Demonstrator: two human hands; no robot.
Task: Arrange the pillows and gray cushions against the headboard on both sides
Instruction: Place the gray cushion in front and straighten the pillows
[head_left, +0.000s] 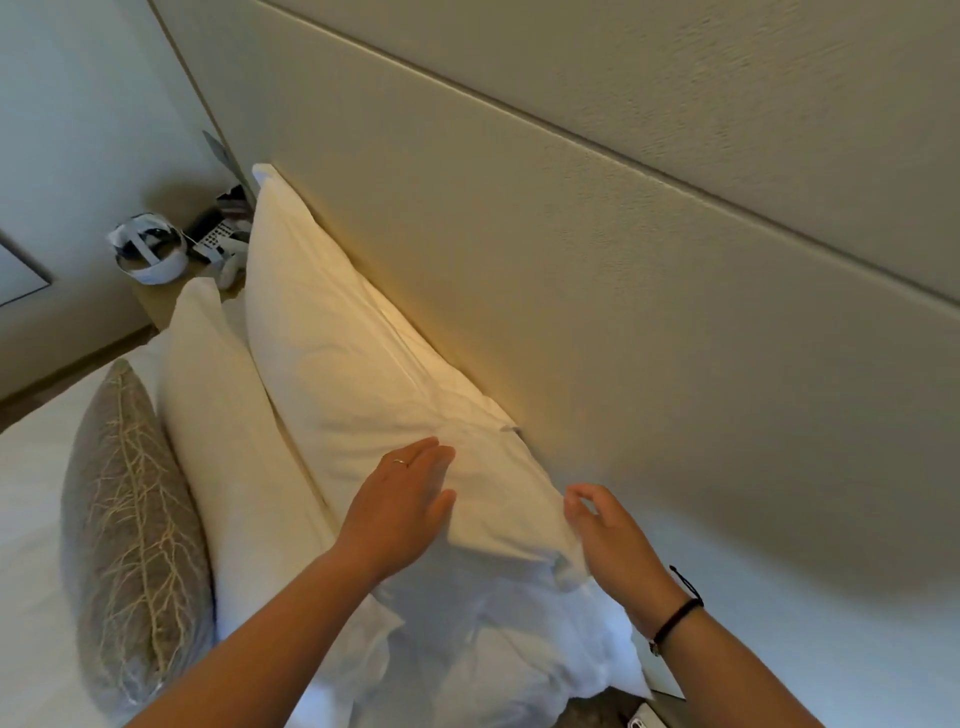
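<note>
Head view, scene: A person leans over a bed, both bare hands at the near end of a large white pillow (363, 374) propped against the beige headboard (597, 270).
Left hand: The left hand (402, 506) lies flat and open on the pillow's face, fingers together, pressing rather than gripping; a ring shows on one finger.
Right hand: The right hand (605, 522) curls loosely at the pillow's near corner, fingers half closed; whether it pinches the fabric cannot be told.
Stack: A second white pillow (228, 441) leans against the first, and a gray cushion (132, 525) with a pale branch pattern stands in front of that, all on the white bed (26, 519).
Step in hand: Apparently the back pillow on this side is being patted and squared to the headboard.
Next move: Likely to smooth the bunched case at the near end, then turn to the other side, which is out of sight.
Containers: A white basket-like object (148, 254) sits on the bedside table (156, 306) near a remote control (213, 236); its contents are too small to make out.
</note>
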